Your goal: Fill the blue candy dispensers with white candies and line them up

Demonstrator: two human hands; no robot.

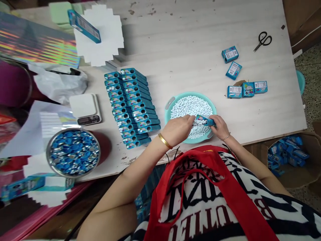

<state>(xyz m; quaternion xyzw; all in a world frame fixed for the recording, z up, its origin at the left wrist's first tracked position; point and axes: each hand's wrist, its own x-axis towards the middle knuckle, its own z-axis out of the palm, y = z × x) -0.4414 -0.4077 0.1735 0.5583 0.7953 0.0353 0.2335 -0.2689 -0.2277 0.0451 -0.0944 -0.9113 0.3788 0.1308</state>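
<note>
Over a turquoise basin (167, 115) of small white candies (192, 106), both my hands work close together. My right hand (220, 127) is closed around the end of a small blue candy box (208, 121), which lies tilted above the candies. My left hand (179, 128), with a gold bangle at the wrist, is closed at the box's other end. White pieces show between its fingertips and the box; what it grips is too small to make out. To the left, two rows of similar blue boxes (136, 97) stand side by side, several with white candies at their round openings.
Several blue packs (234, 91) and black scissors (262, 41) lie on the table's right side. At left are a kitchen scale (85, 107), a metal bowl of blue-and-silver pieces (74, 152) and stacked white cardboard (100, 33). A carton (296, 174) with blue packs stands lower right.
</note>
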